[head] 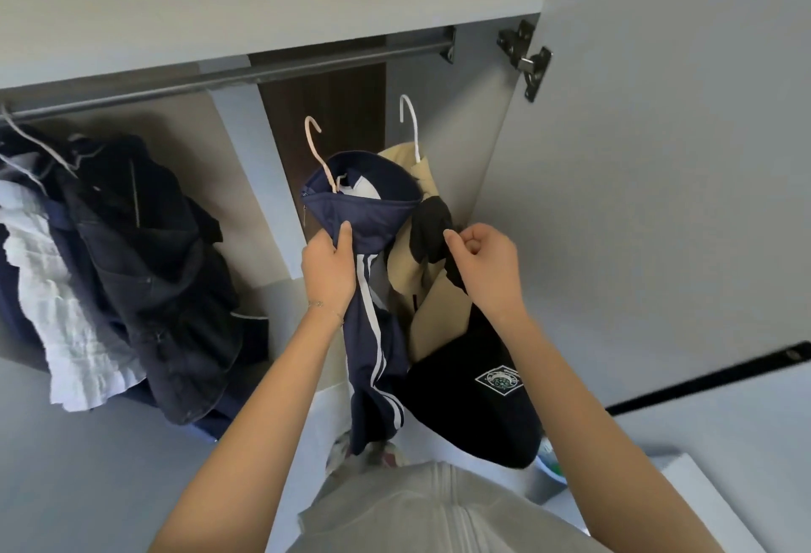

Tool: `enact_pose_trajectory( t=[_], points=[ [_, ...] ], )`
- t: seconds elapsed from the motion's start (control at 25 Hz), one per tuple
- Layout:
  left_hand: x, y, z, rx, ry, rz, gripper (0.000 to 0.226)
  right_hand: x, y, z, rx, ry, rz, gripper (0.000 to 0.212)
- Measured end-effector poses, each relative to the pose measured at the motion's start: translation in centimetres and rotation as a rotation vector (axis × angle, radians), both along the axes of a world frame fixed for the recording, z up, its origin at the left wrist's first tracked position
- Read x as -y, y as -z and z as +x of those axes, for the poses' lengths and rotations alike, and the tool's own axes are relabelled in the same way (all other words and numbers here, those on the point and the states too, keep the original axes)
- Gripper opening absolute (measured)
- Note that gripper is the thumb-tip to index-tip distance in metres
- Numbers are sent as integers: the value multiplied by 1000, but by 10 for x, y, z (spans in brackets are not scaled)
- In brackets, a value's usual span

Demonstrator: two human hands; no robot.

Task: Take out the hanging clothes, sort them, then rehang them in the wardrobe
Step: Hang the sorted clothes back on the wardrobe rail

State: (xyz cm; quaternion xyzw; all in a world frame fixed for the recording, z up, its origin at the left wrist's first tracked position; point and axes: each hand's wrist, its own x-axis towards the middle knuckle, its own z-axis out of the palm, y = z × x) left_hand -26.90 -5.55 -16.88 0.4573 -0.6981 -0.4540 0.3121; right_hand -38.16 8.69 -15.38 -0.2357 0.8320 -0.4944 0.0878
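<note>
Under the metal rail [263, 70], our left hand [329, 265] grips a navy striped jacket [373, 219], right hand [482, 265] pinching black cloth [432, 223]; the unheld pink hanger [313, 144] may slip.

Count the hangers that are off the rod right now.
2: a pink hanger in the navy striped jacket gripped by the left hand, and a white hanger in the beige garment beside it. More may be hidden.

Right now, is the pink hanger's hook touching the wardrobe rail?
Apart. The head view shows the pink hanger's hook well below the wardrobe rail, with the back panel visible between them.
</note>
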Motion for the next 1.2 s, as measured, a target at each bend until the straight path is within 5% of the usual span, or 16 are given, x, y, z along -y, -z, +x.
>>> enact_pose_trajectory(
  t=[0.52, 0.8, 1.2],
  points=[
    [99, 24, -67, -93, 14, -85, 49, 117, 4, -109, -178, 147, -95, 36],
    [120, 18, -84, -124, 2, -118, 50, 150, 12, -144, -344, 173, 97, 45],
    [132, 5, -105, -131, 45, -150, 50, 154, 43, -159, -333, 234, 306, 35]
  ],
)
